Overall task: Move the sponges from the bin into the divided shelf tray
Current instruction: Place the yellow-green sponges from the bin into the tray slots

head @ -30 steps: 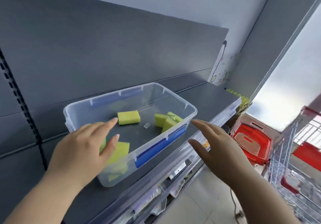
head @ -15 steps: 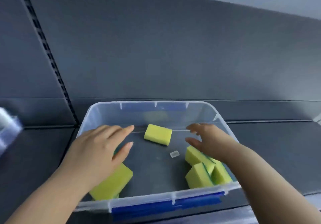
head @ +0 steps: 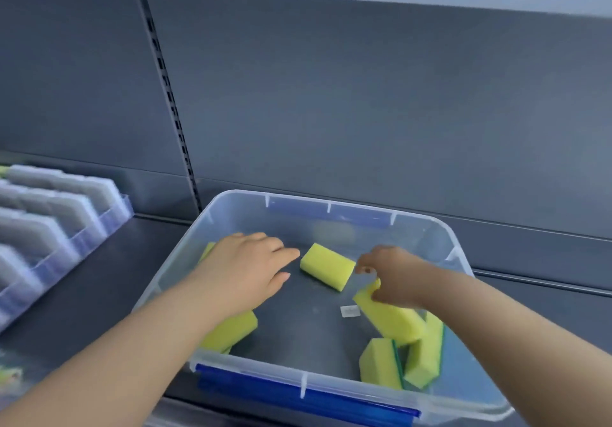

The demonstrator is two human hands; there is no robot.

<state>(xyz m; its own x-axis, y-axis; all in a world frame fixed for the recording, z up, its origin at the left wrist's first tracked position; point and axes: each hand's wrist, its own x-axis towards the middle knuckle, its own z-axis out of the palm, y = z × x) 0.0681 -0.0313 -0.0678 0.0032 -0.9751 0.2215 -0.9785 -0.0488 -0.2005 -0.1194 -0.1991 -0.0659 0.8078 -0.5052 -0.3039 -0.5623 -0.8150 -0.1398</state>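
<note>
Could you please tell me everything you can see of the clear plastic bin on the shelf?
The bin is a translucent rectangular tub with blue latches on its near and far rims, lidless, upright on the dark shelf. Yellow sponges lie scattered inside, some green-backed. Both hands reach in: the left hand is over sponges at the left, the right hand on a tilted sponge.
</note>
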